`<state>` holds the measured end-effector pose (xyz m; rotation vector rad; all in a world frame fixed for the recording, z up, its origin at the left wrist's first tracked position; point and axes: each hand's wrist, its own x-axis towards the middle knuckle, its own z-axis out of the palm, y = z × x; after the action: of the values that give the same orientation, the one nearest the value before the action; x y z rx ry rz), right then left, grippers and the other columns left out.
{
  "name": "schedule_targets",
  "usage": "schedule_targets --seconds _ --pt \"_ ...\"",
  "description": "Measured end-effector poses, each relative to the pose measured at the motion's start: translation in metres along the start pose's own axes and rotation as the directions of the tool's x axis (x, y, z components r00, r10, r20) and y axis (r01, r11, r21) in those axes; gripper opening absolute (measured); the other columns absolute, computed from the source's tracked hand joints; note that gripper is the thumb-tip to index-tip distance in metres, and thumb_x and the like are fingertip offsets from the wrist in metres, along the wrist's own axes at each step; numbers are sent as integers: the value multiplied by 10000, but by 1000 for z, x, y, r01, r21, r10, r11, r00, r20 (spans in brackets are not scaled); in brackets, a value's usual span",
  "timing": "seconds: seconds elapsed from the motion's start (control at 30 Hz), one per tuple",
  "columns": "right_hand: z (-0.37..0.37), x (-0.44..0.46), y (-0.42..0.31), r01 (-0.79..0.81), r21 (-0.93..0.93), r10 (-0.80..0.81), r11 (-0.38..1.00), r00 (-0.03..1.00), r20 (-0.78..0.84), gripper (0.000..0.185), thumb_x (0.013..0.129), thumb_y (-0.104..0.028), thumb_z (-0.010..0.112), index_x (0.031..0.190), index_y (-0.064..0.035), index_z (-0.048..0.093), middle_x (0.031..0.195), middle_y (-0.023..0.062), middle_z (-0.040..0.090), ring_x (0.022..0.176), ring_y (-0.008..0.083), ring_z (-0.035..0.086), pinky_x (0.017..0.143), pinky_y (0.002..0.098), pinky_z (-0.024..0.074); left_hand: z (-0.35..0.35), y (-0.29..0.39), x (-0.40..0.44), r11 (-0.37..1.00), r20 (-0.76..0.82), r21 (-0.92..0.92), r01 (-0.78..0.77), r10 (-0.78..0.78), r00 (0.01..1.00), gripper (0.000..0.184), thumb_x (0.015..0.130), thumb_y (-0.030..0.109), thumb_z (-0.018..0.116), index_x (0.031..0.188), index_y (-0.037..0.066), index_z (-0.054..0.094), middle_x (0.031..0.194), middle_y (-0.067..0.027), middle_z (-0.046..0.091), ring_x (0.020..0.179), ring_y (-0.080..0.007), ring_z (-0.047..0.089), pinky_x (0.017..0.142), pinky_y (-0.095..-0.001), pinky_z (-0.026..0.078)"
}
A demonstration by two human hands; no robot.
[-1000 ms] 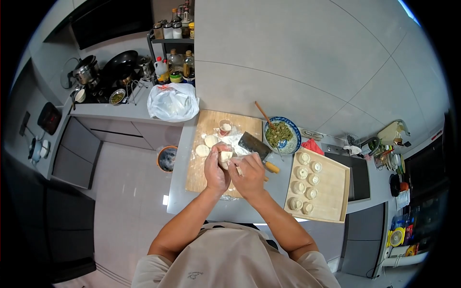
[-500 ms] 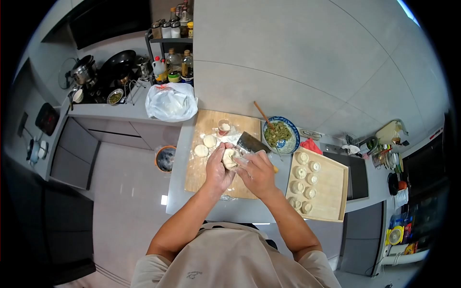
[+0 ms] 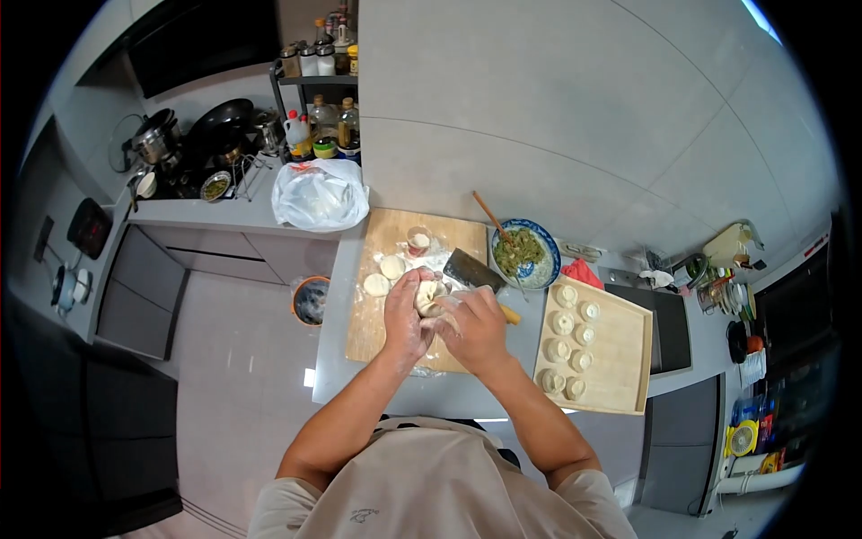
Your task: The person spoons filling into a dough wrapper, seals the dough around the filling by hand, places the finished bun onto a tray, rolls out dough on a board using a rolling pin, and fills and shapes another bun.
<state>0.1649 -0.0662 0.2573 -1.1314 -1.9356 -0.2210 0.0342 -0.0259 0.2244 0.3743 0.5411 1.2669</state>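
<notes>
A partly pleated bun [image 3: 429, 297] sits between my two hands above the wooden board [image 3: 377, 341]. My left hand [image 3: 406, 314] is floury and cups it from the left side. The fingers of my right hand [image 3: 473, 325] pinch the dough's edge from the right. Just left of my hands lie two flattened dough rounds [image 3: 392, 266] on the board, with a small cup [image 3: 418, 241] and loose flour behind them. A cleaver [image 3: 470, 269] rests on the board beyond my right hand, its yellowish handle [image 3: 510, 314] showing past the fingers.
A blue-patterned bowl [image 3: 547, 235] of green filling with a wooden utensil [image 3: 489, 214] stands right of the board. Several shaped buns line the left half of a wooden tray [image 3: 620, 359]. A white plastic bag [image 3: 321, 193] sits at the back left; an orange-rimmed bucket [image 3: 311, 300] stands on the floor.
My right hand has shifted slightly left and down, closer around the bun. The left hand stays cupped in nearly the same place.
</notes>
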Motion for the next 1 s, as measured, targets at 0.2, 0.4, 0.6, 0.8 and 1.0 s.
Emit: schedule_targets --seconds 0.2,0.4,0.6,0.8,1.0 --pt "-1 10 -13 -156 20 157 988 986 -50 229 717 -121 847 905 -72 725 879 74 668 797 294 598 709 402 508 -3 -9 5 975 85 -1 -221 221 972 245 1104 229 441 1069 37 588 1078 -89 647 978 -193 641 878 -336 549" --pt "16 9 -13 -174 55 177 983 982 -71 150 738 -51 814 841 -75 708 807 77 646 749 304 581 670 398 481 -9 -15 7 952 141 122 -281 263 954 246 1109 242 452 1081 36 584 1122 -79 624 951 -155 601 882 -297 525" --pt "-8 10 -15 -115 -60 116 992 993 12 215 733 -54 827 937 -76 764 828 82 647 775 307 591 677 396 494 -7 -5 7 999 31 -36 -37 38 999 274 1114 296 487 1081 57 617 1025 -75 658 929 -193 647 821 -337 561" --pt "-23 21 17 -19 30 15 999 993 119 303 734 -41 808 1009 -167 814 973 25 657 854 254 589 709 370 519 -15 6 19 965 -29 -117 235 -240 970 451 1119 436 445 1060 51 673 931 -78 685 870 -212 674 813 -366 574" --pt "-14 28 21 45 142 -80 989 965 251 335 726 -29 811 1030 -171 807 977 20 664 871 271 592 724 384 518 -10 9 18 953 43 1 304 -304 952 622 1119 554 340 1015 48 686 907 -71 683 839 -203 672 783 -358 571"
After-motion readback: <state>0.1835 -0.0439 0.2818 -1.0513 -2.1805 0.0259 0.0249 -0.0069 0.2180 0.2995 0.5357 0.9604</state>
